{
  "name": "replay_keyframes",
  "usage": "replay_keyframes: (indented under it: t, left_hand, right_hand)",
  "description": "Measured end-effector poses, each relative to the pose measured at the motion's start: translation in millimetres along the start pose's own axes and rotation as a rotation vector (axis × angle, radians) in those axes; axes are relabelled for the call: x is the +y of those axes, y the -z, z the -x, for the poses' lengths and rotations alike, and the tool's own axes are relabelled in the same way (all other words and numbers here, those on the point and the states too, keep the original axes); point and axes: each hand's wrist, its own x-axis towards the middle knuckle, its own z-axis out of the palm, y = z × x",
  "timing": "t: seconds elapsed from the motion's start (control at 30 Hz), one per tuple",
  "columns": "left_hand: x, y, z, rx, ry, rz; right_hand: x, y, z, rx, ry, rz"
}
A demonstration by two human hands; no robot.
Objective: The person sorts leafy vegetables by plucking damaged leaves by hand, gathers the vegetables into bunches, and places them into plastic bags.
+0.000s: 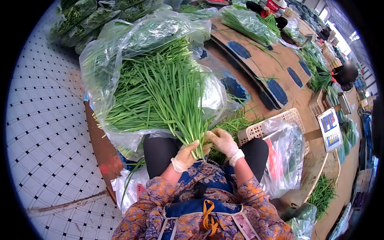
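My left hand (185, 157), in a pale thin glove, is closed around the lower ends of a bunch of garlic chives (182, 100). The long green leaves fan away from me over a larger pile of garlic chives (134, 106). That pile lies in an opened clear plastic bag (100, 68) just beyond my knees. My right hand (225, 141), gloved too, has its fingers bent and pinched at the right edge of the bunch's stems. Loose green trimmings (234, 123) lie beyond my right hand and between my legs.
A beige plastic basket (294, 116) stands at my right knee, with clear plastic bags (286, 156) over it. Farther right is a scale with a display panel (330, 129). Filled bags (76, 20) are stacked at the far left. Other people sit along the bench (272, 60).
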Motion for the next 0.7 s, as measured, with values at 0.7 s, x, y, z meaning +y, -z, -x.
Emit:
replay_keyframes:
  t: [0.7]
  left_hand:
    - [-14.9, -7.9, -6.3, 0.262, -0.199, -0.375]
  right_hand:
    - [-22.9, 7.6, 5.1, 0.459, 0.536, 0.360]
